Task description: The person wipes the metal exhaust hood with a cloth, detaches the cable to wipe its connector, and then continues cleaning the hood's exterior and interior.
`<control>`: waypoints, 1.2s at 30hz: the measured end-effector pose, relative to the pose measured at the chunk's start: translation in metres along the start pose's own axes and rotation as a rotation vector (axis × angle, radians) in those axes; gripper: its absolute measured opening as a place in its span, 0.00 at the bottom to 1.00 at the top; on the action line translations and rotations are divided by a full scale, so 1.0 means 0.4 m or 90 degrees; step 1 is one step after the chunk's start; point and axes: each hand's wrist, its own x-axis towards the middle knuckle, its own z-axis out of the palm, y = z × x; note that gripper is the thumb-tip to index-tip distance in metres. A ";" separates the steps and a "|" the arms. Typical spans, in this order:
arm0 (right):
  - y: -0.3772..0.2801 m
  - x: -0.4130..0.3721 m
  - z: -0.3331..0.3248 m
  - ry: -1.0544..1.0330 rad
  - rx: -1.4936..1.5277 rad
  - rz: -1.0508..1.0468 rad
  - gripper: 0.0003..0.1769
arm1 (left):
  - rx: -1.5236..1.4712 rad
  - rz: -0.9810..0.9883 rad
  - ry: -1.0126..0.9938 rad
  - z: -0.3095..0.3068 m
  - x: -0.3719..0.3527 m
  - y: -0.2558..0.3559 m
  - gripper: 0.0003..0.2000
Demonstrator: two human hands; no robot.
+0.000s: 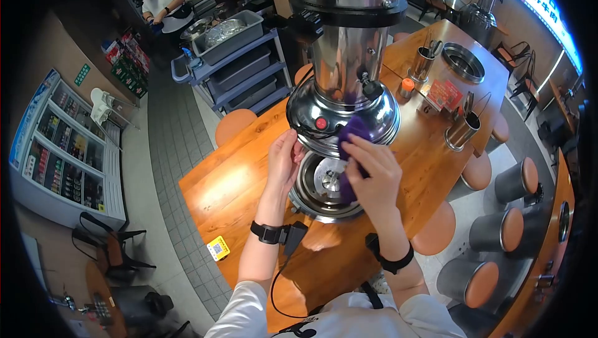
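A shiny metal exhaust hood point(342, 120) with a red switch hangs over a round grill well point(302, 195) set in the wooden table point(218, 157). My right hand point(375, 173) is closed on a purple cloth point(354, 135), which lies against the right front of the hood's rim and hangs down over the well. At the left front of the rim is my left hand point(286, 158), its fingers pinched together at the edge by a dark cable; whether they grip the cable or the rim is too small to tell.
Behind the hood stand utensil holders point(462, 131), an orange-capped bottle point(406, 87) and a red sign point(443, 95). A yellow code card point(218, 248) lies near the left edge. Stools point(434, 229) line the right side. A cart point(233, 57) and two people are farther back.
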 end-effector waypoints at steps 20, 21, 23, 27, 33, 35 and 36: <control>0.138 0.015 -0.050 0.042 0.012 0.157 0.13 | -0.029 0.002 -0.004 0.023 0.010 -0.011 0.09; 0.138 0.030 -0.047 0.032 -0.010 0.154 0.13 | -0.016 -0.009 0.000 0.025 0.014 -0.008 0.09; 0.121 0.052 -0.037 0.004 -0.047 0.134 0.13 | -0.005 -0.018 0.005 0.023 0.024 -0.007 0.09; 0.088 0.064 0.004 -0.019 -0.067 -0.018 0.13 | -0.013 -0.008 -0.003 0.024 0.035 -0.005 0.10; 0.013 0.082 0.038 -0.058 0.027 -0.066 0.13 | 0.018 -0.010 0.067 0.067 0.014 0.012 0.10; 0.038 0.081 0.034 -0.065 0.047 -0.060 0.12 | -0.013 0.009 0.050 0.055 0.019 0.002 0.09; 0.059 0.083 0.026 -0.061 0.046 -0.058 0.12 | -0.011 0.008 0.047 0.046 0.022 -0.004 0.09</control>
